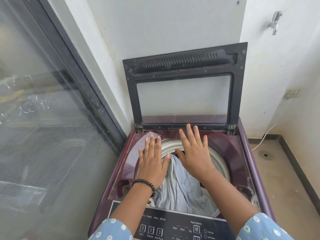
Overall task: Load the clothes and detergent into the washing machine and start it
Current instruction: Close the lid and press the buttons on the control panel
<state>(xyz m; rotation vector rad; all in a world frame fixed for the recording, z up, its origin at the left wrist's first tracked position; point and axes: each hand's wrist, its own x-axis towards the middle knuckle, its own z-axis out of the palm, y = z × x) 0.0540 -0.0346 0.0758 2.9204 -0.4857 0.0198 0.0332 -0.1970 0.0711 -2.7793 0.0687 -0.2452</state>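
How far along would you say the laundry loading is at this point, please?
Done: the lid stands open and a pale blue garment already lies in the drum. In hand: both hands, left hand and right hand, hover flat and open over the drum, holding nothing. Left: no detergent is in view, the lid needs closing, and the start button on the control panel is untouched.

Top-loading washing machine [242,153], maroon body, lid [183,87] raised upright against wall, dark frame with clear window. Pale blue-grey clothes [181,186] bunched in the white-rimmed drum [220,163], piled up toward the opening. Black control panel [173,227] at near edge; buttons 1, 2, 3.
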